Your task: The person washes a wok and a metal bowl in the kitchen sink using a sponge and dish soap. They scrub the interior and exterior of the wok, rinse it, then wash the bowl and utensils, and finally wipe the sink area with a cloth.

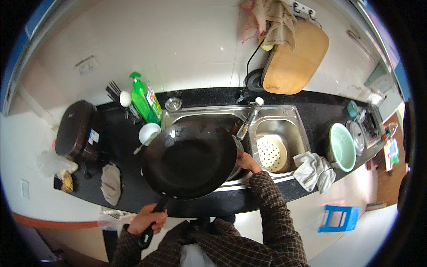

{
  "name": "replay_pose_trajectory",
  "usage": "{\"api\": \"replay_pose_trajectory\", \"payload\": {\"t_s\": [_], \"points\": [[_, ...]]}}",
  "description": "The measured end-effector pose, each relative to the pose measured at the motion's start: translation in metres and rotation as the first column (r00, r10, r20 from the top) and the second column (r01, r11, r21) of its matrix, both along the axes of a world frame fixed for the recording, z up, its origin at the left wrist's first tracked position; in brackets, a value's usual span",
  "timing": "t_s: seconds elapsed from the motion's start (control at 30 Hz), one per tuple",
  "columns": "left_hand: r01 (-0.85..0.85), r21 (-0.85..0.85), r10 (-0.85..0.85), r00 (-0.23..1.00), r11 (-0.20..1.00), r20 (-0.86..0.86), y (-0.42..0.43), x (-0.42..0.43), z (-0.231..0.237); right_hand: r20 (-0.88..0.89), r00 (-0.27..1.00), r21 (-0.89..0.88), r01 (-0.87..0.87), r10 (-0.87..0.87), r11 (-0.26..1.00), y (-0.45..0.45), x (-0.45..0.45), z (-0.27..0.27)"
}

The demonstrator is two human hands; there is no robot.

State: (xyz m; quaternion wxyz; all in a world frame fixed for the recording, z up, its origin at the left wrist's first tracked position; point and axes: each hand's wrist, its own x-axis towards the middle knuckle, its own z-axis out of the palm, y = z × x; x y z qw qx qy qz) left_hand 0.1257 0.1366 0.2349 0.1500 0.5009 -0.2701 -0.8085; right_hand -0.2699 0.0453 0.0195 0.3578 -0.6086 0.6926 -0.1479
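Note:
A dark wok [191, 160] is held over the large left basin of the steel sink [206, 108], hiding most of that basin. My left hand [148, 219] is wrapped around its black handle [160, 205], out in front of the counter edge. At the wok's right rim is my right hand [247, 162], its fingers partly hidden. Whether they grip the wok or the metal vessel [237, 172] showing below it, I cannot tell. The faucet [251, 117] stands just beyond the wok. In the small right basin lies a cream perforated colander [272, 153].
Left of the wok are a white bowl [149, 132] with a spoon, a green pump bottle [141, 100], a grey cloth [111, 184] and a dark lidded container [75, 128]. On the right are a white cloth [313, 172] and a green basket [342, 147]. A wooden cutting board [295, 60] leans against the wall.

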Motion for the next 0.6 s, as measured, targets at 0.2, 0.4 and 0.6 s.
{"api": "replay_pose_trajectory", "payload": {"t_s": [0.2,0.4,0.6], "points": [[-0.102,0.213,0.198,0.844,0.972,-0.499,0.01,0.016,-0.021,0.087,0.98,0.039,-0.184,0.18,0.982,-0.024,0.015,-0.052],[0.049,0.4,0.319,0.52,0.915,-0.793,0.011,0.002,-0.032,-0.233,0.973,0.191,0.045,0.001,0.98,-0.053,0.068,-0.12],[0.118,0.395,0.31,0.434,0.911,-0.846,-0.002,-0.012,-0.04,-0.208,0.975,0.437,0.16,-0.074,0.885,-0.049,0.079,-0.134]]}}
